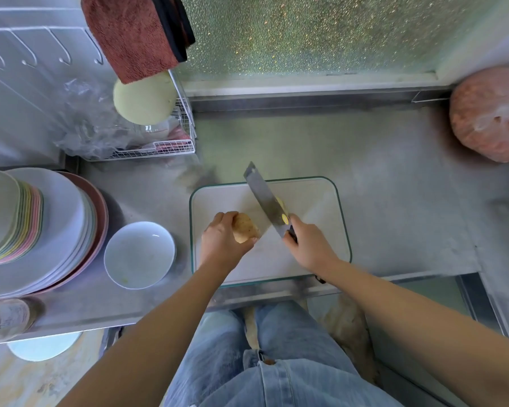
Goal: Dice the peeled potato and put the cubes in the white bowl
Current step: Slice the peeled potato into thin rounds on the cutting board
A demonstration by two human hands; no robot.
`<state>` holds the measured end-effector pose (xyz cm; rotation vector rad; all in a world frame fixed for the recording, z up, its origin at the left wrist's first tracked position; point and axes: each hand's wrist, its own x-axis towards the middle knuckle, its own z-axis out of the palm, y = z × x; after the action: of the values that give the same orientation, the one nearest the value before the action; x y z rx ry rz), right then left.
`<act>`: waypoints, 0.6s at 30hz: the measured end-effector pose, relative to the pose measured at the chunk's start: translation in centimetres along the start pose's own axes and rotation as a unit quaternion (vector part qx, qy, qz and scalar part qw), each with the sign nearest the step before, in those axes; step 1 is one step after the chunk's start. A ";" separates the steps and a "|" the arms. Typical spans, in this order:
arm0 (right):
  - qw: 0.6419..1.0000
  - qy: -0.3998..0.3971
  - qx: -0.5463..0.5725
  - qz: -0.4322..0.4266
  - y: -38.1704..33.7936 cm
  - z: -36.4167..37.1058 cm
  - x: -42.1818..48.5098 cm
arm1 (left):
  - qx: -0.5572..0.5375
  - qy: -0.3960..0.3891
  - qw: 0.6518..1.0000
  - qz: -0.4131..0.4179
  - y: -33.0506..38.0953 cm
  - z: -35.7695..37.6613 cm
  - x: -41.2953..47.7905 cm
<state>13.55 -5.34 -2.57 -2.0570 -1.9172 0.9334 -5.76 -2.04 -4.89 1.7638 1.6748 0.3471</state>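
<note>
The left hand (222,239) grips the yellow, brown-speckled potato (245,230); the right hand (304,242) grips the knife (265,198). At the potato's nine o'clock, the white bowl (139,254) holds maybe one green speck.

Daylight is glowing green through a pebbled window (321,33) running along the back, well beyond the fingers (227,216). A grey sill (306,83) is sitting just under it. A steel counter (379,186) is stretching beneath and around the fingers. Far to their left, a pale wall (27,113) is carrying a row of wire hooks (30,57). Nearer than the fingers, past the counter's edge, a worn floor (36,383) is showing.
</note>
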 end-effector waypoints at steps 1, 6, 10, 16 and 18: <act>1.000 -0.005 0.002 -0.006 -0.2 -0.6 0.0 | 0.002 -0.008 1.000 -0.001 0.3 0.2 0.2; 0.998 -0.059 -0.016 -0.015 -1.5 -2.0 -0.2 | -0.001 -0.039 0.999 -0.030 0.9 0.9 0.6; 0.999 -0.047 0.007 -0.012 -2.4 -2.6 -0.9 | -0.086 -0.012 0.995 -0.057 0.6 0.6 0.0; 0.996 -0.077 -0.034 -0.018 -3.7 -3.1 -1.7 | -0.199 0.004 0.976 -0.090 0.0 0.9 0.0; 0.995 -0.087 -0.039 -0.011 -4.0 -3.2 -1.8 | -0.208 0.002 0.973 -0.099 -0.1 0.9 0.1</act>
<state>12.05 -5.55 2.62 -2.0523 -2.0893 1.0823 -5.24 -2.16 -5.64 1.2787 1.6224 0.5631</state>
